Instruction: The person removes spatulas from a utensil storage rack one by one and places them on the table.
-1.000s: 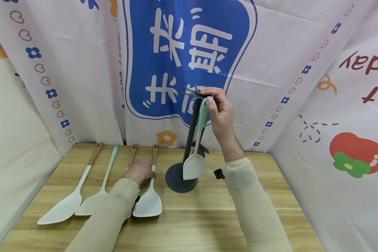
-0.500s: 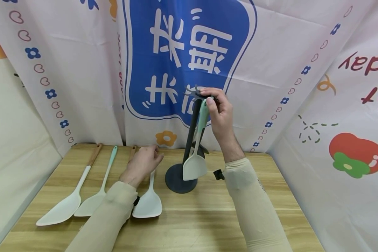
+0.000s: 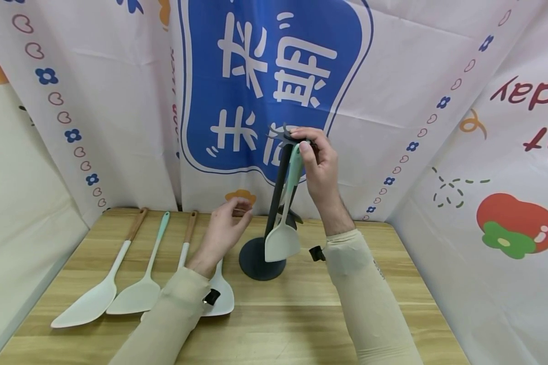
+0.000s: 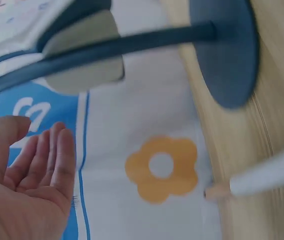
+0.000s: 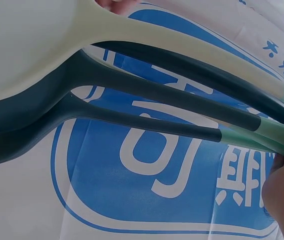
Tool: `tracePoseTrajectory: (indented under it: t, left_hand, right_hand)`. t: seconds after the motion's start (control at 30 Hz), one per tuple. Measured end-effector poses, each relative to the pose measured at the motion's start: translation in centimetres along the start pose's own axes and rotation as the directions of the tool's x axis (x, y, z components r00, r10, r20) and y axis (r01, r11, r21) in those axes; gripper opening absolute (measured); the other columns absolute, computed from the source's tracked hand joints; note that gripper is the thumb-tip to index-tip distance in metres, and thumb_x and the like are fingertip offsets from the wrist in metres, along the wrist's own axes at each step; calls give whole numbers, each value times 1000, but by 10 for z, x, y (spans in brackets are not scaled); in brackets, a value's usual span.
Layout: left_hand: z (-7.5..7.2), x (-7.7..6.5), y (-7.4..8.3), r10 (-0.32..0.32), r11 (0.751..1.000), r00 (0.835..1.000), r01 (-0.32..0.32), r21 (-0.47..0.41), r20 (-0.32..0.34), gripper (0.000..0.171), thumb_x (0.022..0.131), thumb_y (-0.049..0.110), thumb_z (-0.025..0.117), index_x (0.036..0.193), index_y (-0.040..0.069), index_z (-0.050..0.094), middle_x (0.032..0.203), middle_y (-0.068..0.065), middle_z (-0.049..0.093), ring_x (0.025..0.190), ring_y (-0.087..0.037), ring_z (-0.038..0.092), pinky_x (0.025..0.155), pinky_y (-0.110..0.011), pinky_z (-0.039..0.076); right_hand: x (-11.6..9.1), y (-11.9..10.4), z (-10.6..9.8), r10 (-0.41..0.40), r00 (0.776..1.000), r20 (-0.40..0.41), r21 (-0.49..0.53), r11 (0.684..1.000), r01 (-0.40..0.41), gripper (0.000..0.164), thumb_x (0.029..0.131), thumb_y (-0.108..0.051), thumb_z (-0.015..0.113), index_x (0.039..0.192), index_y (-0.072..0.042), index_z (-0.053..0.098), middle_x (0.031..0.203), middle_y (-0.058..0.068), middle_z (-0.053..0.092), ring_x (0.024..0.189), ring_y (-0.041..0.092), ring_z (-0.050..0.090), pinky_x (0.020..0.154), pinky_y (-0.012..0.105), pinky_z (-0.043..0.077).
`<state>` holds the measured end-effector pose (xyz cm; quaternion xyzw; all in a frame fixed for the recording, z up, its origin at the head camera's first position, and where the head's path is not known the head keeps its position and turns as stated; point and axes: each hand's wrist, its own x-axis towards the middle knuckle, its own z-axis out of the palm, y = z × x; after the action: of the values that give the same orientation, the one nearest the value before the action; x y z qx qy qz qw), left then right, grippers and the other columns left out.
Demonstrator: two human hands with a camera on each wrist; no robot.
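Note:
A dark utensil stand (image 3: 261, 259) stands on the wooden table. From its hooked top hangs a spatula (image 3: 283, 243) with a pale blade and mint handle; dark utensils (image 5: 36, 122) hang behind it. My right hand (image 3: 323, 170) grips the stand's top beside the mint handle, its thumb against the handle's upper end. Some right fingers are hidden. My left hand (image 3: 226, 225) is left of the pole, holding nothing, thumb and fingers apart. Beneath my left wrist lies a wood-handled white turner (image 3: 224, 294), its handle hidden in the head view.
Farther left on the table (image 3: 310, 324) lie a white turner (image 3: 89, 301) with a wooden handle, a mint-handled spatula (image 3: 139, 294) and another wood-handled utensil (image 3: 189, 233), partly under my left sleeve. A printed cloth (image 3: 139, 126) rises behind the table.
My left hand has let go of the wood-handled turner and moved up and right toward the stand. My right hand has stayed in place.

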<state>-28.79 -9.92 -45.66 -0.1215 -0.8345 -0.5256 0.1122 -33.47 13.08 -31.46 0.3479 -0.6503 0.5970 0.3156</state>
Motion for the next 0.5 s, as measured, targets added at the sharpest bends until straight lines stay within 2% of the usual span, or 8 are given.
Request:
tracePoseTrajectory:
  t: [0.13,0.23,0.37,0.5]
  left_hand:
    - [10,1,7,-5,987,1000,2,-161,-18,32,117,14,73,148,4,72,148,-20,77,134,-38,78,115,-52,67]
    - [17,2,12,11,970,1000,-16,-244,-22,36,117,14,75,151,4,72,151,-21,76,139,-39,77,119,-51,65]
    - [25,4,20,35,957,999,-36,-289,-8,39,117,14,76,154,5,71,154,-20,74,145,-40,75,124,-52,62]
    - [31,7,28,43,956,999,-36,-290,19,39,117,17,76,155,7,72,154,-17,75,146,-38,75,125,-52,61]
  right_hand:
    - [0,0,0,0,1000,-1,-3,1000,0,50,110,-26,55,130,17,70,136,-9,73,135,5,66,119,26,54]
    - [0,-1,0,-1,1000,-2,-3,1000,1,50,110,-27,55,130,16,70,136,-3,74,136,6,66,120,27,54]
    - [0,-1,0,1,1000,-1,0,1000,-1,50,110,-27,55,130,16,70,137,6,74,137,7,67,119,27,55]
    - [0,-2,0,1,1000,2,1,1000,-1,51,110,-28,55,130,16,70,139,18,73,137,7,66,118,26,56]
